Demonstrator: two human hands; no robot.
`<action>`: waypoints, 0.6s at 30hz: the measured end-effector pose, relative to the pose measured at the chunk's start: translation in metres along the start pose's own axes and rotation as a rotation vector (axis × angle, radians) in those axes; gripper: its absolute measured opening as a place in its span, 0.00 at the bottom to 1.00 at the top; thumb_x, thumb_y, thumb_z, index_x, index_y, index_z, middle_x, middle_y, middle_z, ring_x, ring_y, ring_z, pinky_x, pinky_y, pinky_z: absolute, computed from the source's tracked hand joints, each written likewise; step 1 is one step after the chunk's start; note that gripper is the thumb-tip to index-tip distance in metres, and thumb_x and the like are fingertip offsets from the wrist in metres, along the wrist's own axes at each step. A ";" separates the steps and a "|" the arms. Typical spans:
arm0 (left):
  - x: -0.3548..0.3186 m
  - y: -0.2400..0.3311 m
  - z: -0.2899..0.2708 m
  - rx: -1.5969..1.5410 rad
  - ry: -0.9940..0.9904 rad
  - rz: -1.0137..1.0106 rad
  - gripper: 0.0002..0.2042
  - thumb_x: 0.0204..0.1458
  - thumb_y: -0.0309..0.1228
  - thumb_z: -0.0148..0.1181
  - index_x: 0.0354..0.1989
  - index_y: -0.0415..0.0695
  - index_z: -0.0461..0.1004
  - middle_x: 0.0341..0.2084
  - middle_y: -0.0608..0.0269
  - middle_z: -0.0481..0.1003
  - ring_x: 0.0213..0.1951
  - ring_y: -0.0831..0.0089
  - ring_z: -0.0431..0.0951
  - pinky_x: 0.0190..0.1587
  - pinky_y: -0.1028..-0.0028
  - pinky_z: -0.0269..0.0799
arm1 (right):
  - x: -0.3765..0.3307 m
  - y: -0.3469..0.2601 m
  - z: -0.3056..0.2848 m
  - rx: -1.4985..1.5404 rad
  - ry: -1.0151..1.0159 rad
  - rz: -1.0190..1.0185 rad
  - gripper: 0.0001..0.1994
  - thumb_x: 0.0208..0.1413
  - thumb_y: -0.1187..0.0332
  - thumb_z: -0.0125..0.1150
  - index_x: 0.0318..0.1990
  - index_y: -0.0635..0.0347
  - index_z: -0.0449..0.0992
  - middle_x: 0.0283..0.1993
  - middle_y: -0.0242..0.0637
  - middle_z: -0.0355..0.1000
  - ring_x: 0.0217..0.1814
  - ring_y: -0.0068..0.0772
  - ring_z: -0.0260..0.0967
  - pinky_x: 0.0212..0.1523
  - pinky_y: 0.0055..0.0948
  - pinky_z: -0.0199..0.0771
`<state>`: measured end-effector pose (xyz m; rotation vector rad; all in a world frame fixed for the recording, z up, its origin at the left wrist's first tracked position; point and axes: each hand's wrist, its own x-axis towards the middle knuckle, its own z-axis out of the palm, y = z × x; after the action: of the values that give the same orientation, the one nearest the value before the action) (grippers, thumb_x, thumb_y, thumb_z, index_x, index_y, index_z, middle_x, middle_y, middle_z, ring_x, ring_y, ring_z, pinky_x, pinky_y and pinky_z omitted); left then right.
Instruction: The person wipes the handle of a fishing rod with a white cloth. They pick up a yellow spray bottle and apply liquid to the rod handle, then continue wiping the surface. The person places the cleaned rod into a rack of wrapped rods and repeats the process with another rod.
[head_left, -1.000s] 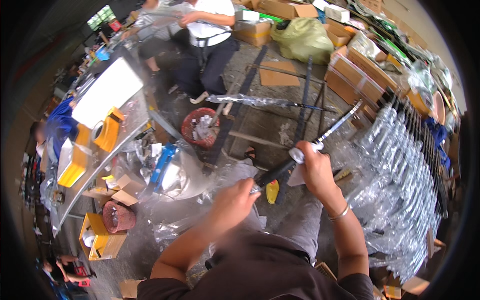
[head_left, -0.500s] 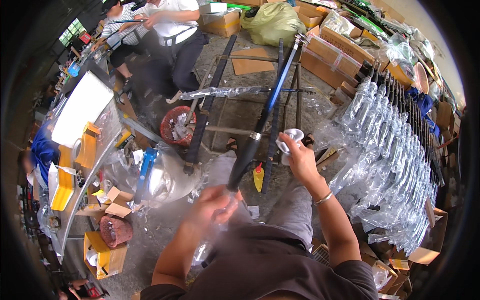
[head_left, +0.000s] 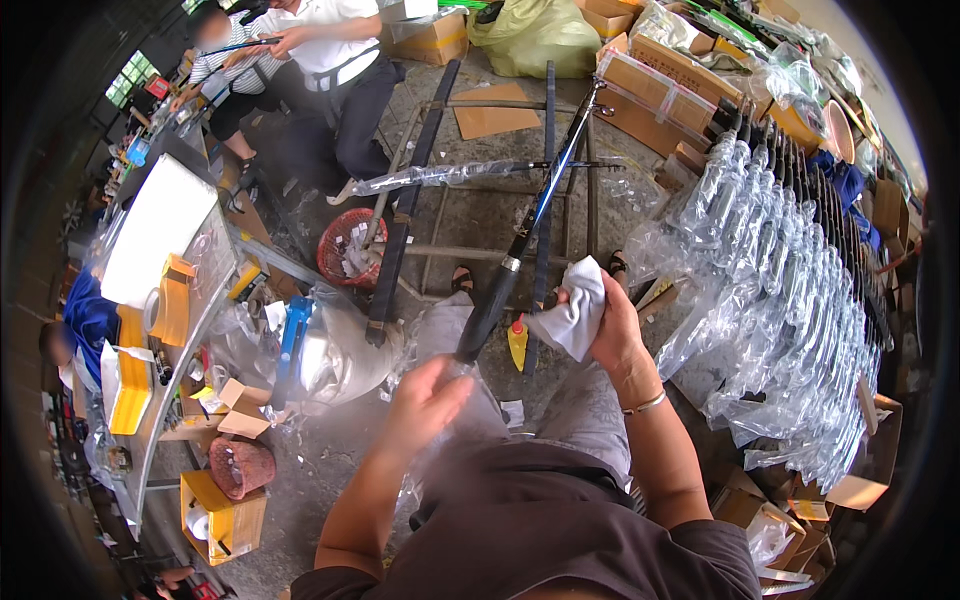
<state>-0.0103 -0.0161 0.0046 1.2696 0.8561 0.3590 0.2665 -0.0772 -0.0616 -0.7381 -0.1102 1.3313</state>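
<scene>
Through the head camera I see the left hand (head_left: 425,402) with fingers curled at the butt of a black-and-blue fishing rod (head_left: 522,236); I cannot tell whether they clamp it. The rod slants up and away, its upper part crossing in front of the right padded bar of the metal rack (head_left: 403,235). My right hand (head_left: 618,335) pinches a white cloth (head_left: 572,312) between thumb and fingers, just beside the rod's handle. A plastic-wrapped rod (head_left: 440,176) lies across the rack's two bars; a yellow bottle (head_left: 517,347) shows near the right bar's lower end.
</scene>
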 end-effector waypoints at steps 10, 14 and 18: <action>-0.002 -0.003 0.012 0.640 0.237 0.361 0.10 0.55 0.27 0.61 0.41 0.35 0.71 0.21 0.62 0.71 0.19 0.73 0.69 0.22 0.74 0.62 | -0.006 0.004 0.054 0.145 -0.364 -0.061 0.20 0.63 0.62 0.54 0.59 0.61 0.66 0.52 0.38 0.73 0.54 0.34 0.71 0.59 0.38 0.69; 0.000 -0.010 0.022 0.882 0.405 0.598 0.12 0.53 0.27 0.63 0.41 0.35 0.71 0.23 0.54 0.72 0.22 0.60 0.72 0.25 0.68 0.66 | -0.010 0.009 0.079 0.016 -0.260 -0.073 0.14 0.65 0.60 0.55 0.49 0.61 0.74 0.42 0.34 0.76 0.42 0.25 0.73 0.47 0.28 0.74; -0.001 -0.010 0.024 0.977 0.444 0.651 0.13 0.52 0.27 0.63 0.43 0.35 0.71 0.22 0.53 0.72 0.21 0.60 0.72 0.25 0.68 0.67 | -0.011 0.005 0.083 -0.193 -0.220 -0.167 0.14 0.61 0.61 0.61 0.47 0.63 0.75 0.39 0.31 0.76 0.38 0.18 0.72 0.41 0.21 0.72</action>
<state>0.0043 -0.0360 -0.0034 2.4538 1.0116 0.8152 0.2198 -0.0519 0.0028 -0.7253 -0.4718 1.2485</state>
